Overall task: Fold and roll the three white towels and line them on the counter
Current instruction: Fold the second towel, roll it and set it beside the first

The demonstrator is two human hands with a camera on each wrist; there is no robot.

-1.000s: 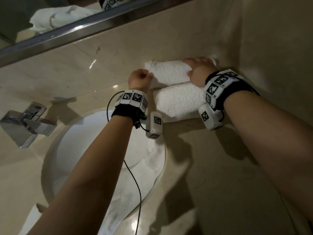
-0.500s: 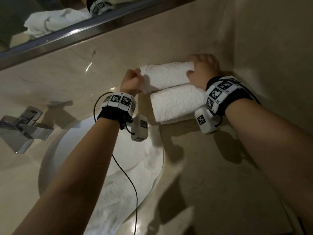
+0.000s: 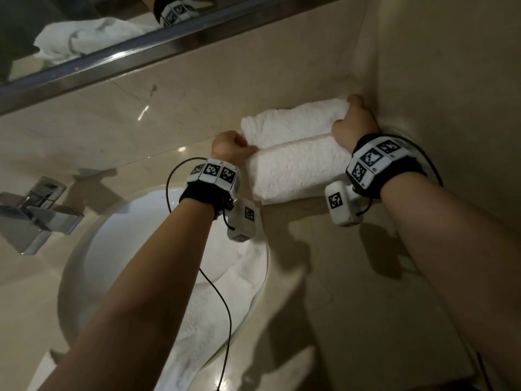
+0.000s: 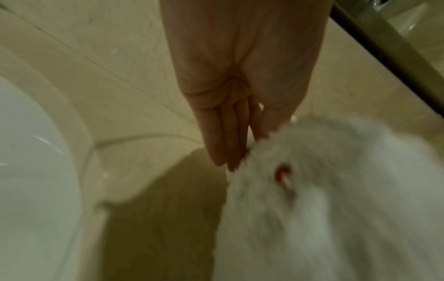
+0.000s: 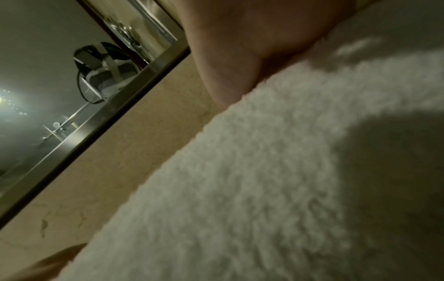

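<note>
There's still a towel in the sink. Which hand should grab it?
Probably the left hand. It sits at the rolled towels' sink-side end, right above the sink where the loose towel lies. The right hand is tucked in the far corner, across both rolls.

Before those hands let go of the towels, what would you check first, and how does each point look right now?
1. Far roll on counter: ok.
2. Near roll beside it, touching: ok.
3. Rolls' left ends level: not ok, far roll sits further left.
4. Left hand fingers straight at the rolls' ends: ok.
5. Right hand at the right ends; grip: cannot tell.
6. Third towel rolled: not ok, lying in sink.
</note>
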